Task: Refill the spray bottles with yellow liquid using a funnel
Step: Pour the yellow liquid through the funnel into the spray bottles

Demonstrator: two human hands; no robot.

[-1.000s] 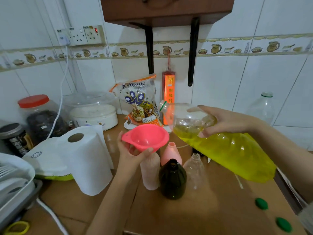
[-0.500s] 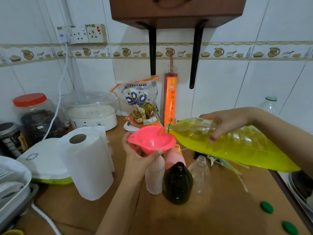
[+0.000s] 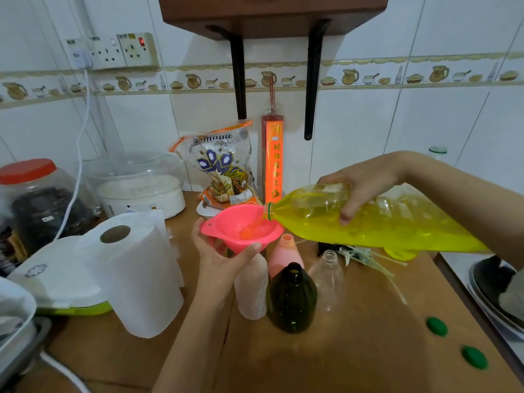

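Note:
My left hand (image 3: 219, 252) holds a pink funnel (image 3: 241, 226) from below, its spout down in the neck of a frosted white bottle (image 3: 251, 290). My right hand (image 3: 360, 182) grips a large clear bottle of yellow liquid (image 3: 374, 226), tipped almost flat, with its mouth over the funnel's rim. Liquid runs into the funnel bowl. Beside the white bottle stand a pink bottle (image 3: 286, 253), a dark green bottle (image 3: 292, 302) and a clear bottle (image 3: 329, 276), all uncapped. Spray heads with tubes (image 3: 365, 258) lie behind them.
A paper towel roll (image 3: 136, 270) stands to the left on the brown counter (image 3: 354, 350). Two green caps (image 3: 436, 326) (image 3: 475, 357) lie at the right front. A red-lidded jar (image 3: 34, 199), a white cooker (image 3: 139, 188), a snack bag (image 3: 224, 168) and a red box (image 3: 273, 163) line the wall.
The right hand lowered and tipped the yellow bottle until its mouth reached the funnel, and liquid now flows in. The left hand kept the funnel on the white bottle.

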